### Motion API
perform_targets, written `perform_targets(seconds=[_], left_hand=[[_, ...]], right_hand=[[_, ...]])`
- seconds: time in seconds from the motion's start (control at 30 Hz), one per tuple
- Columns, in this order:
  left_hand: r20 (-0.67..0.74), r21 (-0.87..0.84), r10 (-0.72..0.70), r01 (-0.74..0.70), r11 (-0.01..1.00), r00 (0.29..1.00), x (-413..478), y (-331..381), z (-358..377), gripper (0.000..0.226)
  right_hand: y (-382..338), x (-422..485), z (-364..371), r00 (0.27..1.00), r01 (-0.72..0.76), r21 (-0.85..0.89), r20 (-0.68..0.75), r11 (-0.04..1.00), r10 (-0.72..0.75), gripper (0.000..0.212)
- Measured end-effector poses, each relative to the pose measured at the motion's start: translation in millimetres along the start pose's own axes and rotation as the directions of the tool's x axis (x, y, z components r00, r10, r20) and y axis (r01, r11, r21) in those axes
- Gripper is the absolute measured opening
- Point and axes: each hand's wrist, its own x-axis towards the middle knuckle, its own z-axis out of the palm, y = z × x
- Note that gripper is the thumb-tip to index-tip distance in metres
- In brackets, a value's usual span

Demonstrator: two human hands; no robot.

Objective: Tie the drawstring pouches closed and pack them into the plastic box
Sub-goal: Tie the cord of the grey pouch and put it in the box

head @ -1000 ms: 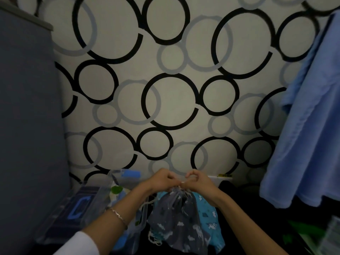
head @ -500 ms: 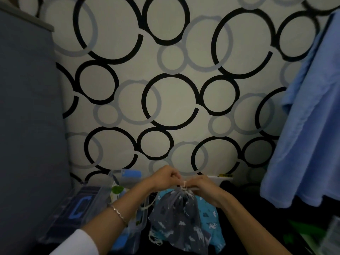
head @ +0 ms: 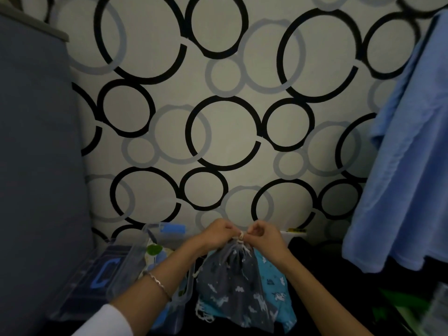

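Lighting: dim throughout, strongest on the ring-patterned wall ahead of me, falling to near black along the bottom edge. Sharpness: my left hand and right hand read soft and shadowed, the pale drawstring they pinch the one light spot there; the lower right corner is smeared with blur. Distortion: wide-angle bend at the edges, the grey panel on my left and the blue cloth on my right leaning inward.

Teal pouch largely behind grey pouch, its top seemingly hidden.

Matt printed cloth pouch, clear glossy plastic box (lid too), metal bracelet
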Motion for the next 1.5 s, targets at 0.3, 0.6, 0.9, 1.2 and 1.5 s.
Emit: perform_targets(seconds=[0.3, 0.6, 0.9, 1.2, 1.5], left_hand=[[0.168, -0.241, -0.196, 0.233, 0.942, 0.966, -0.6, 6.2, -5.0, 0.032], [0.13, -0.01, -0.102, 0.105, 0.994, 0.986, -9.1, 9.5, -23.3, 0.021], [-0.031, 0.285, 0.165, -0.15, 0.947, 0.986, -1.2, -5.0, -27.8, 0.03], [0.056, 0.242, 0.222, -0.229, 0.943, 0.973, -0.8, -3.3, -12.3, 0.011], [0.055, 0.4, 0.265, -0.265, 0.877, 0.963, -6.7, -2.7, -7.2, 0.016]], right_hand=[[4.4, -1.3, 0.6, 0.994, 0.109, -0.237, 0.056, 0.965, -0.099, 0.027], [5.8, 7.5, -15.4, 0.937, -0.33, 0.302, 0.221, 0.894, 0.271, 0.027], [15.0, 11.0, -38.9, 0.891, -0.38, 0.234, 0.351, 0.895, 0.287, 0.02], [5.8, 20.8, -22.5, 0.863, -0.207, -0.42, 0.348, 0.884, 0.367, 0.042], [10.1, 25.9, -6.5, 0.695, -0.396, -0.316, 0.511, 0.862, 0.506, 0.018]])
